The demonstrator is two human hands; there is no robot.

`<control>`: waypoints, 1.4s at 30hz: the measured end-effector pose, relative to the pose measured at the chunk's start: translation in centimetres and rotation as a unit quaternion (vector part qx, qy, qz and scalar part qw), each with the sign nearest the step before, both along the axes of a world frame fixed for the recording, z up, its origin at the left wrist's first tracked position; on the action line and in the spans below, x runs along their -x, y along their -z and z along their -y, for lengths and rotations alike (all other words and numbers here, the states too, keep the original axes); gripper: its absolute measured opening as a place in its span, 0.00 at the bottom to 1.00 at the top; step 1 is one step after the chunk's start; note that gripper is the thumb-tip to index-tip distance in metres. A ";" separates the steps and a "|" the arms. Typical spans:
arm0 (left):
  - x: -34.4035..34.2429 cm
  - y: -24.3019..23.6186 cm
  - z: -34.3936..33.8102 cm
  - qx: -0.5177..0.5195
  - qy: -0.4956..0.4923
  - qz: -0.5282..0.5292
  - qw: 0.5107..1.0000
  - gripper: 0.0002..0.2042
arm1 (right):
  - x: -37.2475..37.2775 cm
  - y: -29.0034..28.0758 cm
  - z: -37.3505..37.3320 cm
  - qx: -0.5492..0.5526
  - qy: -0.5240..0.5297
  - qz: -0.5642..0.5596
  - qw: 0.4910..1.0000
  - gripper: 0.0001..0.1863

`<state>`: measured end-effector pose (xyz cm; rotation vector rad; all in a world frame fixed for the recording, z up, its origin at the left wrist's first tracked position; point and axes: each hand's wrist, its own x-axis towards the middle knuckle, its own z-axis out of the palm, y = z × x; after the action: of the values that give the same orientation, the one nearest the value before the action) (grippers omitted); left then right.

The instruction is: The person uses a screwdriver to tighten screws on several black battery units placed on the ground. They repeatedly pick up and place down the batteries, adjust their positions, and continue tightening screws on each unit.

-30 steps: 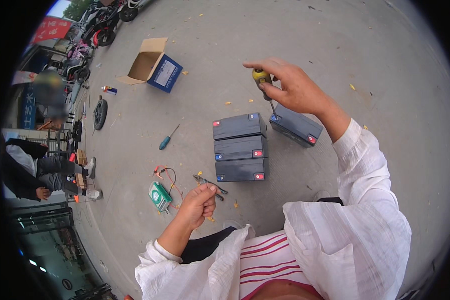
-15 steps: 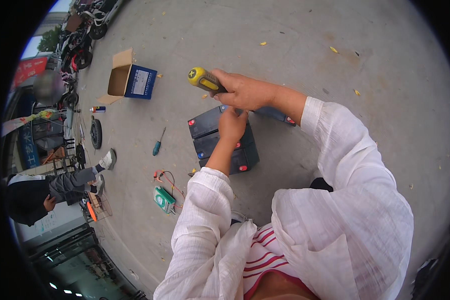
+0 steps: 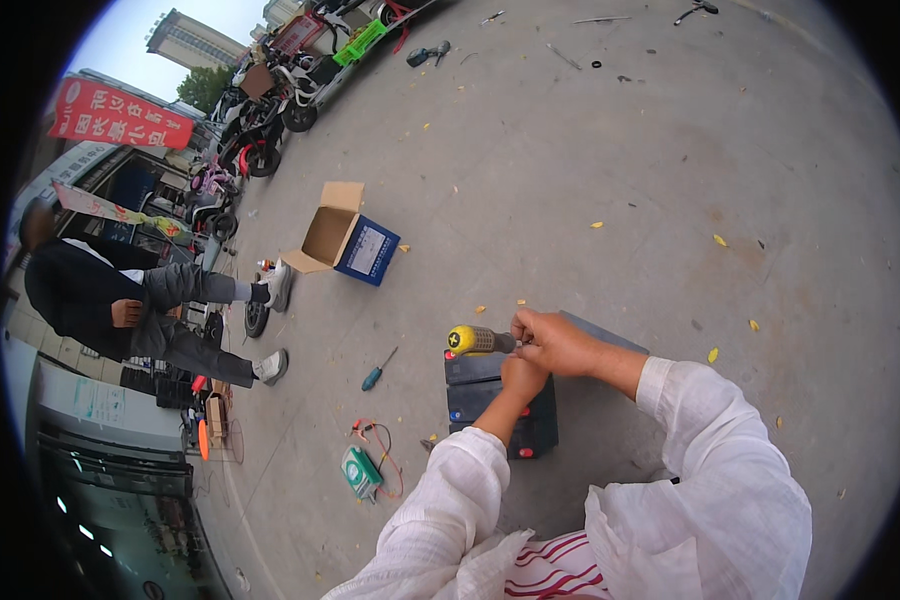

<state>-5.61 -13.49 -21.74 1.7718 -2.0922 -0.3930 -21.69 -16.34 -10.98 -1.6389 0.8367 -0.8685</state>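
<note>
My right hand (image 3: 562,345) is closed round the front end of a screwdriver (image 3: 478,340) with a yellow and grey handle, its butt pointing left. My left hand (image 3: 523,378) is pressed right up to it, fingers pinched together; whatever lies between them is hidden. Both hands are over a group of dark grey block batteries (image 3: 475,368) with red and blue terminals, standing side by side on the ground. Another dark battery (image 3: 602,333) shows partly behind my right wrist. The screwdriver's shaft cannot be seen.
Left of the batteries lie a teal-handled screwdriver (image 3: 373,378) and a green-and-white device (image 3: 360,472) with red and black leads. An open blue carton (image 3: 370,252) stands farther off. A person (image 3: 100,300) is at the left, near parked scooters (image 3: 260,150). Tools (image 3: 430,54) lie far away.
The view has shifted, so the batteries appear lower and farther right. My right hand has brought the screwdriver down against my left hand. The person at the left shows more fully.
</note>
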 end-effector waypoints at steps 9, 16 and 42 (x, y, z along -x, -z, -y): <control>0.8 -0.7 0.0 -0.048 -0.039 0.024 0.998 0.14 | 0.9 1.2 -0.1 0.005 0.019 0.053 0.998 0.10; 1.4 -2.6 -0.3 -0.102 -0.073 0.019 0.992 0.15 | 0.6 1.6 -0.6 0.051 0.019 0.067 0.996 0.11; 1.9 -3.7 -0.7 -0.158 -0.109 -0.002 0.981 0.16 | 1.2 2.0 -0.6 0.006 -0.003 0.048 0.999 0.03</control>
<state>-7.46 -12.84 -18.08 2.1491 -1.8859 -0.6962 -22.85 -15.72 -12.94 -1.5951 0.7616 -0.9427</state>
